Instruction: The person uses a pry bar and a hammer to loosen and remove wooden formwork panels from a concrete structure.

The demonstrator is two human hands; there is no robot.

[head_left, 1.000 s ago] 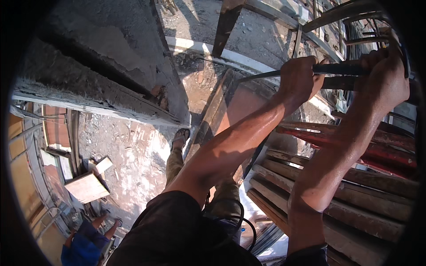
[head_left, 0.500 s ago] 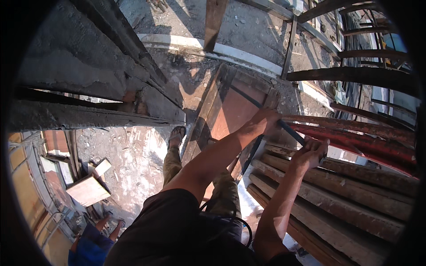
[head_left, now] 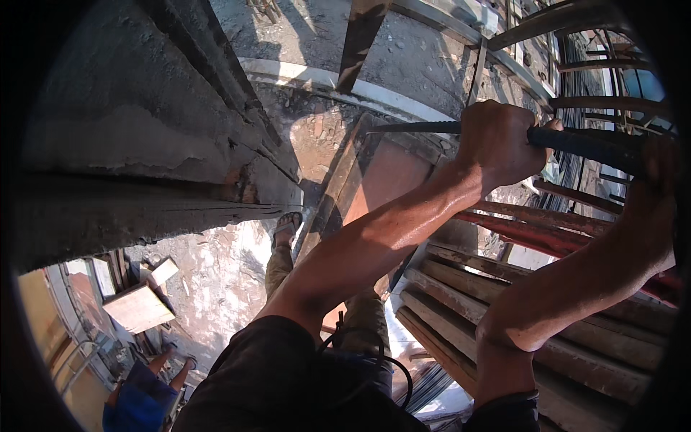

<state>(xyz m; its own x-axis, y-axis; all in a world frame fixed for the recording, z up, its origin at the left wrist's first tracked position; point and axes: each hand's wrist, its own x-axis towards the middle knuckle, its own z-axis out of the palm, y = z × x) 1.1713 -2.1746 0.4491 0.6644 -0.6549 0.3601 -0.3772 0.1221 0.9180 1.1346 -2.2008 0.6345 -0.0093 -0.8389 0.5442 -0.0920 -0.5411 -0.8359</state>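
Note:
A long dark crowbar (head_left: 590,146) is raised nearly level across the right side, its thin tapered end pointing left over a wooden panel (head_left: 392,176). My left hand (head_left: 500,144) is wrapped round its middle in a fist. At the right rim, in shadow, my right hand (head_left: 651,183) is closed on the bar's thicker end; its fingers are hard to make out. To the left of the crowbar's tip stands a thick grey slab (head_left: 137,144) of chipped, rough wall, with a broken reddish patch (head_left: 241,185) at its edge.
Stacked wooden beams (head_left: 461,309) lie at the lower right, beside a red beam (head_left: 518,234). Upright timber (head_left: 360,47) stands ahead. My sandalled foot (head_left: 288,227) rests by the panel's frame. Below left are a pale board (head_left: 139,308) and another person in blue (head_left: 144,396).
Both my hands have lifted the crowbar up and to the right. The bar has swung from a downward slant to nearly level, and my right hand has reached the rim.

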